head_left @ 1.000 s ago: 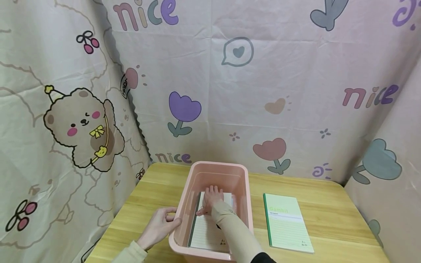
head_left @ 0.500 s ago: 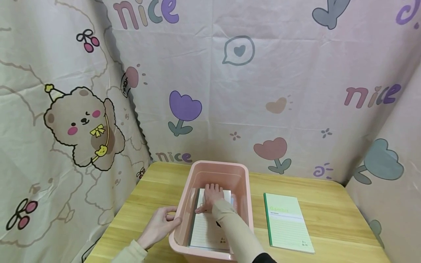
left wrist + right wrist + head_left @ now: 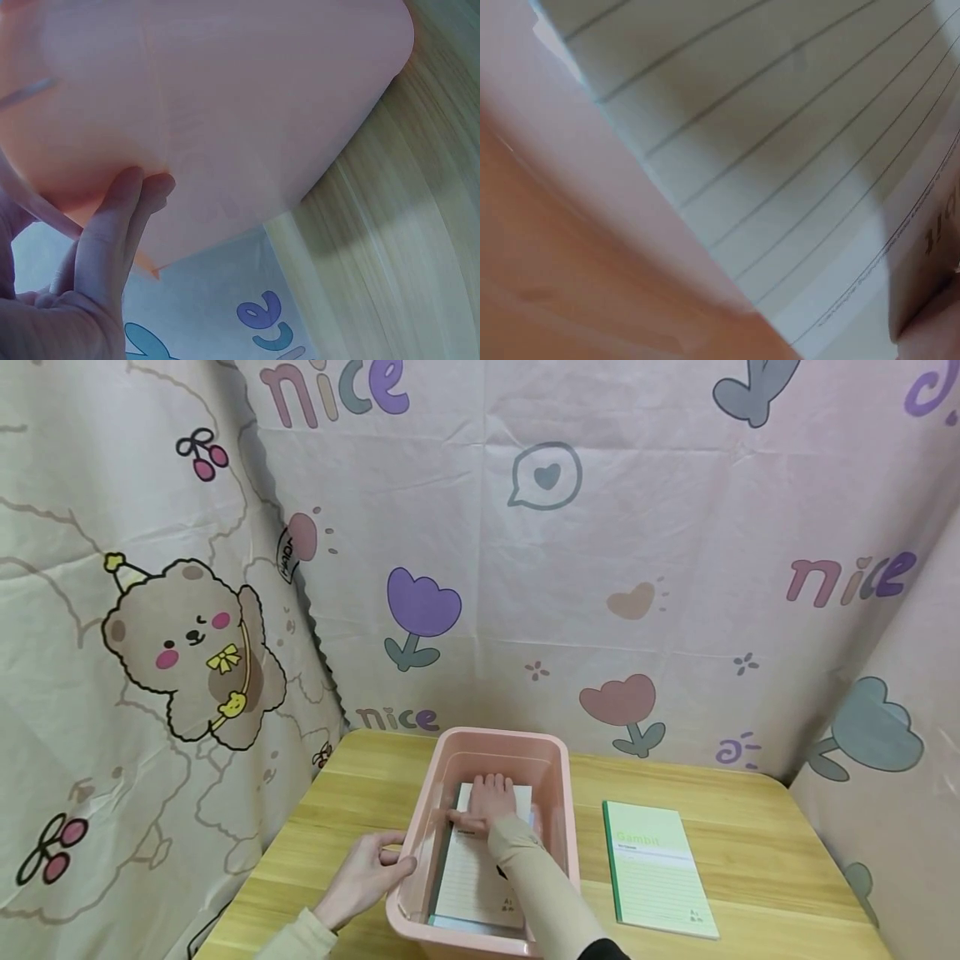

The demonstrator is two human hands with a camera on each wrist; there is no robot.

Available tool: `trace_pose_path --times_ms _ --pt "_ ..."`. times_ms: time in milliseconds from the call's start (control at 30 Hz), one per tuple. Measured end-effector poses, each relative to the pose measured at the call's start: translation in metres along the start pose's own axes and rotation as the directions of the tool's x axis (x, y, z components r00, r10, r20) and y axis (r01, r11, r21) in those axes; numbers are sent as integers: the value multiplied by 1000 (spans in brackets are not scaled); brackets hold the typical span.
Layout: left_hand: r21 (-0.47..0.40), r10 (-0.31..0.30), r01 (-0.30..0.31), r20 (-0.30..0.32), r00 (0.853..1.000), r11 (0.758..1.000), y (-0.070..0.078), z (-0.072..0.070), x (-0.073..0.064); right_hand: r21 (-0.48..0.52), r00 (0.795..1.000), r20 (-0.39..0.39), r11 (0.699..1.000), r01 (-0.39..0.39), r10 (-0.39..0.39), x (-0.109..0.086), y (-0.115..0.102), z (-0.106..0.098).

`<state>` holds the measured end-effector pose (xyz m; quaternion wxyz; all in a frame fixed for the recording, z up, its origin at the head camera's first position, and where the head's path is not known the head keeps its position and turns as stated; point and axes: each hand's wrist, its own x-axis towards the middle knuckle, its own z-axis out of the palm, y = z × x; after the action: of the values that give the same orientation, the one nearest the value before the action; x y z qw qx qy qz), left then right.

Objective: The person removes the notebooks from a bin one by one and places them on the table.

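My left hand (image 3: 369, 870) holds the left rim of a pink plastic bin (image 3: 567, 860); in the left wrist view its fingers (image 3: 112, 217) lie against the bin's wall. Inside the bin, my right hand (image 3: 491, 802) grips the far end of a pale lined notebook (image 3: 480, 881), thumb across its left edge and fingers over its far edge. The fingers' undersides are hidden. A light blue strip (image 3: 472, 927) shows beneath the notebook's near edge. The right wrist view has the lined cover (image 3: 780, 150) close up, beside the bin's wall.
A pale green notebook (image 3: 660, 868) with a darker green spine lies on the wooden table (image 3: 780, 852), right of the bin. A printed curtain (image 3: 525, 568) hangs behind the table, and another cloth (image 3: 150, 693) is at the left.
Together, the right hand and the pale notebook have shifted toward the bin's far end, exposing the light blue strip at the near edge. The left hand stays at the rim.
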<state>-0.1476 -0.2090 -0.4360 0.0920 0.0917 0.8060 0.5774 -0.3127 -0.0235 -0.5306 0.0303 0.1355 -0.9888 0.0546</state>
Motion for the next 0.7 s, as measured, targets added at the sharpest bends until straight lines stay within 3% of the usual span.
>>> trace_pose_path --times_ms 267,700 --pt "-15 0 0 9 1000 1000 1 0 -1 -47 998 -54 998 -43 40 -3 1 -7" --pt "-34 -10 11 5 1000 999 2 0 -2 -63 998 -63 998 -4 0 -1 -3 -16"
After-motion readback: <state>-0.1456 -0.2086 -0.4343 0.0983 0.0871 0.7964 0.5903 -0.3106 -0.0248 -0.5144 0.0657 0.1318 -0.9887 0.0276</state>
